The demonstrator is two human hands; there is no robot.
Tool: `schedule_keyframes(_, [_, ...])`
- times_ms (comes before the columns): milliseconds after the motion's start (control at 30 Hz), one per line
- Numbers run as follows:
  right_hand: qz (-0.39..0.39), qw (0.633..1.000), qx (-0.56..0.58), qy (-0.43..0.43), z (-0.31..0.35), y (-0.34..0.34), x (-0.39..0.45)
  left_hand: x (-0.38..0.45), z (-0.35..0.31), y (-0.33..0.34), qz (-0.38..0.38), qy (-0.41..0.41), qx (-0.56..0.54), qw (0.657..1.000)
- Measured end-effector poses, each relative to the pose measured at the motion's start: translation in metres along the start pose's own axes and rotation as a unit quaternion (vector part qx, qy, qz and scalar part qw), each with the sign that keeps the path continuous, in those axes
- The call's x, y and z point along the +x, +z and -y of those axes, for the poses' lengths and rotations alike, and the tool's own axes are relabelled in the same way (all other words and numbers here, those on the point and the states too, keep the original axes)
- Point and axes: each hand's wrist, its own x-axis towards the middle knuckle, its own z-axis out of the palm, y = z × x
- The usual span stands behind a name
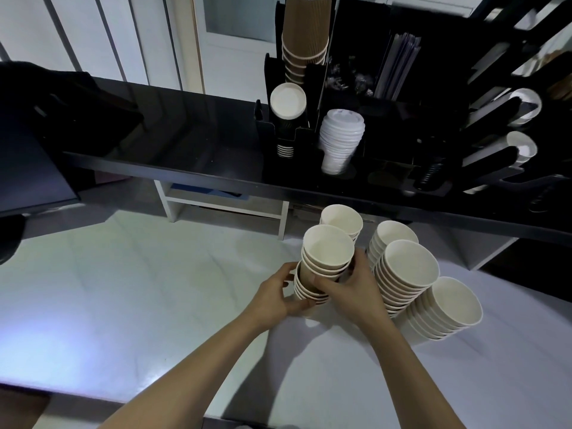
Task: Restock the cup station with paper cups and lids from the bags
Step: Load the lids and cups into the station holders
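Note:
Both hands hold one stack of brown paper cups (327, 252) standing on the white counter (139, 305). My left hand (278, 294) grips its lower part from the left, and my right hand (349, 287) wraps the upper cups from the right. Several more cup stacks stand close by: one behind (342, 218), two to the right (408, 267) and one lower right (455, 301). On the black shelf, the black cup station (387, 119) holds a tall brown cup stack (306, 35), a white-rimmed cup stack (288, 103) and white lids (340, 137).
The black shelf edge (185, 171) runs across above the counter. Black dispenser tubes (501, 131) with white cups sit at the right. Straws (399, 66) stand in a rear compartment. A dark screen (31, 168) is at the left, a white shelf unit (223, 205) under the ledge.

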Motion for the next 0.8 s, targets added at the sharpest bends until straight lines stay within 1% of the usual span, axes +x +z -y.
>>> schedule_keyframes(233, [-0.002, 1.000, 0.025, -0.012, 0.017, -0.009, 0.003, -0.004, -0.005, -0.007, 0.000, 0.009, 0.017, 1.000])
schedule_keyframes(433, [-0.016, 0.999, 0.016, -0.039, 0.034, -0.016, 0.004, -0.008, -0.024, -0.021, -0.011, 0.029, 0.039, 0.999])
schedule_keyframes(600, [-0.014, 0.998, 0.033, -0.047, 0.045, -0.016, 0.003, -0.011, -0.057, -0.033, -0.058, 0.089, 0.041, 0.993])
schedule_keyframes(800, [0.003, 0.996, 0.069, -0.058, 0.061, -0.020, 0.004, -0.017, -0.088, -0.038, -0.092, 0.144, 0.008, 0.985])
